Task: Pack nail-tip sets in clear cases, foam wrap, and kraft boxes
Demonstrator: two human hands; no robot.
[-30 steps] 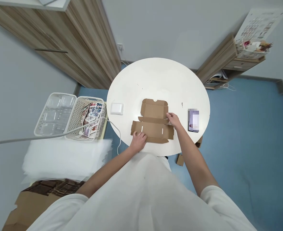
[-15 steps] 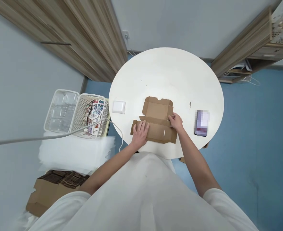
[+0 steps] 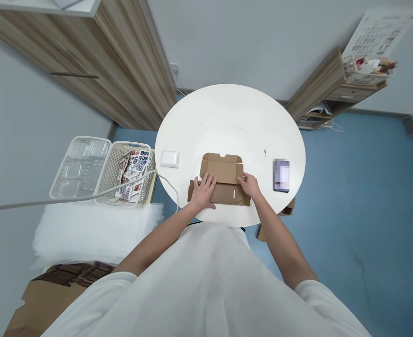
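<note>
A partly folded brown cardboard box (image 3: 223, 171) lies on the round white table (image 3: 227, 117) close to my body. Its far panel has side flaps and a notch in the top edge, while the near panel carries a small white mark. My left hand (image 3: 203, 193) rests over the left part of the box with its fingers spread, pressing on the fold between the panels. At the right end of that fold, my right hand (image 3: 250, 185) pinches the cardboard edge between thumb and fingers.
On the table are a white packet (image 3: 170, 159) at left and a blurred purple phone-like item (image 3: 281, 175) at right. Baskets with clear containers (image 3: 85, 164) and printed sheets (image 3: 134, 173) stand left. A pale cable (image 3: 122, 186) crosses there. More cardboard (image 3: 45, 299) lies lower left.
The strip between the two panels has been folded up and the near panel looks narrower. My left hand has slid up onto the fold. The camera view has shifted.
</note>
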